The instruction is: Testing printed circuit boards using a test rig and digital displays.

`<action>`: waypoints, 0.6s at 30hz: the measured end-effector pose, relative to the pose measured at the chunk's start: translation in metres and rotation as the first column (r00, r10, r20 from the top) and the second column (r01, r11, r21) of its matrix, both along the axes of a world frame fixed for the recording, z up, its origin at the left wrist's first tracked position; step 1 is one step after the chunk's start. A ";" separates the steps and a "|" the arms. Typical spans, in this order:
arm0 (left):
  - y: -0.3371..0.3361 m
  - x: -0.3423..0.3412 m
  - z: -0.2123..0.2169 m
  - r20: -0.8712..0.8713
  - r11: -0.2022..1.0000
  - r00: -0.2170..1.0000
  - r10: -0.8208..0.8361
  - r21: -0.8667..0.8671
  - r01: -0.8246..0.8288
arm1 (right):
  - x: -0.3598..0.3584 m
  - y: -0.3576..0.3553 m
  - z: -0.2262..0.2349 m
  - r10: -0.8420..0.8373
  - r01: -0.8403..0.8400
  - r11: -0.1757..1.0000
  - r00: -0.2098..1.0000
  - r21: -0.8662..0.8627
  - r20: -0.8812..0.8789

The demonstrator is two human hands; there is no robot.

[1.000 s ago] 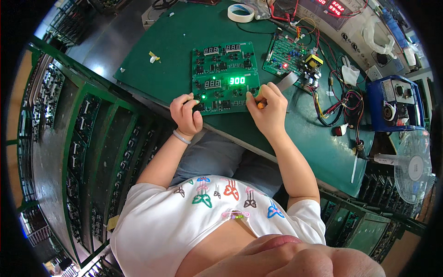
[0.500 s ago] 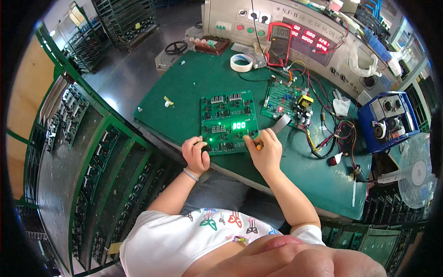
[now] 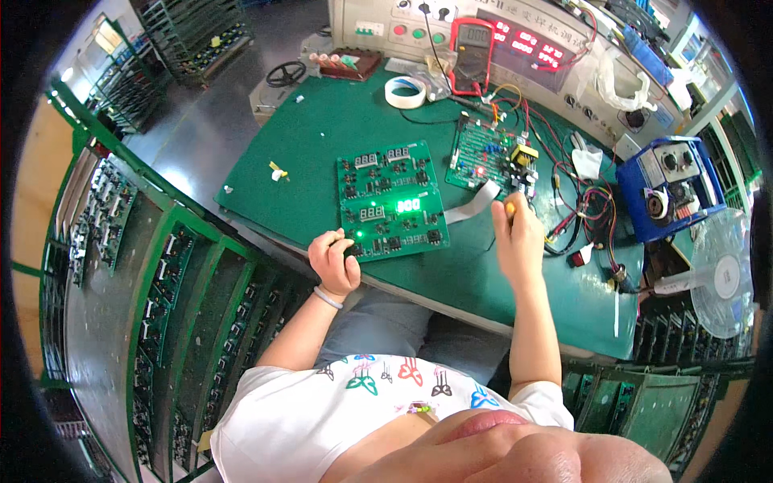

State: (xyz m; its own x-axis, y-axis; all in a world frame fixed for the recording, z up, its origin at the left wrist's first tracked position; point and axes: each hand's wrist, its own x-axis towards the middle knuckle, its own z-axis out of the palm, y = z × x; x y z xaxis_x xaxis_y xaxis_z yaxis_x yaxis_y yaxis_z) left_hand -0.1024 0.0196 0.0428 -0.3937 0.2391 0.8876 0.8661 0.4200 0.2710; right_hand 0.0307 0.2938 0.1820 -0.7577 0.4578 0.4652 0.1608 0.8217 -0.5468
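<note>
My left hand [image 3: 335, 262] is closed at the near left corner of a green display circuit board [image 3: 385, 182], with the fingertips on its edge by a black component. The board lies flat, with one numeric display and a small lamp glowing green. My right hand [image 3: 519, 237], off to the right of that board, is closed round a slim tool with a yellow handle [image 3: 510, 208], apparently a screwdriver, mostly hidden by the fingers. A grey ribbon cable [image 3: 473, 204] leads from the display board toward a second circuit board [image 3: 475, 157] with a red lamp lit.
Beyond the boards are a tape roll [image 3: 405, 92], a red multimeter [image 3: 473, 56] and a test console [image 3: 378, 22]. Tangled wires [image 3: 592, 205], a blue machine [image 3: 672, 189] and a small fan [image 3: 725, 275] stand right. A rack of boards [image 3: 165, 278] flanks the green table's left.
My right hand has left the display board's near right corner and moved right with the tool, beside the ribbon cable. My left hand keeps its hold. The whole view has shifted slightly.
</note>
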 end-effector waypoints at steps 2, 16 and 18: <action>0.000 0.000 -0.001 -0.002 1.000 1.000 -0.004 0.006 0.004 | -0.001 0.005 0.019 0.021 -0.008 0.993 0.993 -0.119 0.114; 0.000 -0.002 -0.008 0.023 1.000 1.000 -0.008 0.022 0.008 | -0.063 0.015 -0.017 0.162 -0.128 0.980 0.956 0.150 -0.246; 0.000 -0.002 -0.008 0.020 1.000 1.000 -0.006 0.019 0.006 | -0.065 0.018 -0.017 0.145 -0.107 0.980 0.962 0.170 -0.231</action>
